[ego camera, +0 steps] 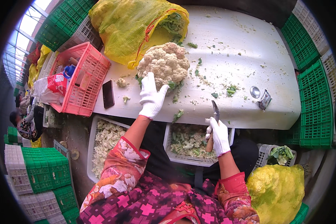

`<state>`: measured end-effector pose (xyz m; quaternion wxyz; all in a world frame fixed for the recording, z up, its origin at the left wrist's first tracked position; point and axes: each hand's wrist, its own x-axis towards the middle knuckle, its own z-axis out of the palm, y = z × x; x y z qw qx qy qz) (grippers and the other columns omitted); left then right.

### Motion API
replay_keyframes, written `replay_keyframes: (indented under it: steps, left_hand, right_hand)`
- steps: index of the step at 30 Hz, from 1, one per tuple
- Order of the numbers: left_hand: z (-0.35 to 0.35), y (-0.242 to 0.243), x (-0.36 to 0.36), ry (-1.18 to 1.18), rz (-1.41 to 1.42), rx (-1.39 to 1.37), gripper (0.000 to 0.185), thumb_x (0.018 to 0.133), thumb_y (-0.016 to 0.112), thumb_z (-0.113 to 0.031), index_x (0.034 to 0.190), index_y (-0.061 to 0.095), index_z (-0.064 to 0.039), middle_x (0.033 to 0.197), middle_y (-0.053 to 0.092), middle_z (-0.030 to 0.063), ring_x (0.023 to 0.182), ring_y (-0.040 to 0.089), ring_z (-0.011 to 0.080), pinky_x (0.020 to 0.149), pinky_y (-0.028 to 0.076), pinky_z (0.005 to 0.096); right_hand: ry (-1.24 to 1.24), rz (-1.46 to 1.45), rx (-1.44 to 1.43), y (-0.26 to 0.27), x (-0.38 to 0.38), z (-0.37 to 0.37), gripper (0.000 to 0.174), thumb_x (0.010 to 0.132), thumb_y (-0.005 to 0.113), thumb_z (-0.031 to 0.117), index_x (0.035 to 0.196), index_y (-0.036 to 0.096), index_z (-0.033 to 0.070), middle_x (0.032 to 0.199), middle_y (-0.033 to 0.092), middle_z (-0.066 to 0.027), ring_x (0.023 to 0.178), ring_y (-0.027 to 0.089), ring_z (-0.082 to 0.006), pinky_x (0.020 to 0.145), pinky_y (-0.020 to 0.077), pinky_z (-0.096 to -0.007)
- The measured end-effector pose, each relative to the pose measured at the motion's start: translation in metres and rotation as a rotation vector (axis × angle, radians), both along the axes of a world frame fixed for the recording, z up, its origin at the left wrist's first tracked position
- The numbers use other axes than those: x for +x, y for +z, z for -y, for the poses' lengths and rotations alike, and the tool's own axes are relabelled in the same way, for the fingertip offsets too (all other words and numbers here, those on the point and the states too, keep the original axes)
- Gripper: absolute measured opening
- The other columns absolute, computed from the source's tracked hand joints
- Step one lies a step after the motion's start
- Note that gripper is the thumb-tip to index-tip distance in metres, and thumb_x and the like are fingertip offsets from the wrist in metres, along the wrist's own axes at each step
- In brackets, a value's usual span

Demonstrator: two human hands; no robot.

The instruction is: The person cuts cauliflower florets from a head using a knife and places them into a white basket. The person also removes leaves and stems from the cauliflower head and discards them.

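Observation:
A large cauliflower head (168, 63) rests on the white tabletop (249, 50), beside the mouth of a yellow mesh sack (126, 30). My left hand (152, 96), in a white glove, lies against its near side with thumb and fingers spread. Around the wooden handle of a small curved knife (216, 110) closes my gloved right hand (219, 135); the dark blade points away from me, above the table's front edge. Below that hand, a white crate (167, 145) contains leaf and cauliflower trimmings. Another white crate (91, 148) at the left is filled with cut florets.
A pink basket (85, 81) with bags stands left of a black phone (108, 94). A round metal lid (255, 91) and a small packet (265, 100) lie at the right. Green crates (316, 103) are stacked beyond. A full yellow sack (277, 193) sits near my right side. People (28, 123) sit far left.

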<state>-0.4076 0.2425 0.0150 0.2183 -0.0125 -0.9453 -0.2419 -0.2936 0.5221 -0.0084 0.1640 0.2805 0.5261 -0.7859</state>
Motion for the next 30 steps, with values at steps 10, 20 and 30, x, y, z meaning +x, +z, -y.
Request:
replay_keyframes:
  steps: [10,20,30]
  left_hand:
    - [0.072,0.012,-0.057,0.237,0.082,0.665,0.059,0.103,0.065,-0.038,0.146,0.054,0.001,0.140,0.059,0.0127,0.127,0.055,0.0183,0.108,0.043,0.0323]
    - [0.011,0.020,-0.039,0.183,0.427,1.261,0.049,0.098,0.072,-0.039,0.131,0.057,-0.006,0.114,0.065,0.0022,0.090,0.061,0.0100,0.070,0.053,0.0288]
    - [0.001,-0.015,-0.035,-0.104,0.323,1.499,0.081,0.098,0.073,-0.039,0.158,0.033,-0.002,0.151,0.047,0.0133,0.136,0.048,0.0207,0.107,0.044,0.0340]
  right_hand:
    - [0.064,0.069,0.088,-0.014,0.003,-0.001,0.033,0.105,0.061,0.034,0.111,0.066,0.002,0.068,0.055,-0.0003,0.049,0.054,-0.0132,0.045,0.0456,-0.0307]
    - [0.013,0.067,0.099,-0.017,-0.004,-0.006,0.033,0.104,0.062,0.034,0.111,0.066,0.002,0.068,0.055,-0.0002,0.050,0.053,-0.0125,0.047,0.0460,-0.0294]
    - [0.005,0.060,0.159,0.000,0.002,-0.004,0.034,0.105,0.060,0.033,0.112,0.067,0.000,0.069,0.053,-0.0006,0.050,0.051,-0.0105,0.047,0.0449,-0.0266]
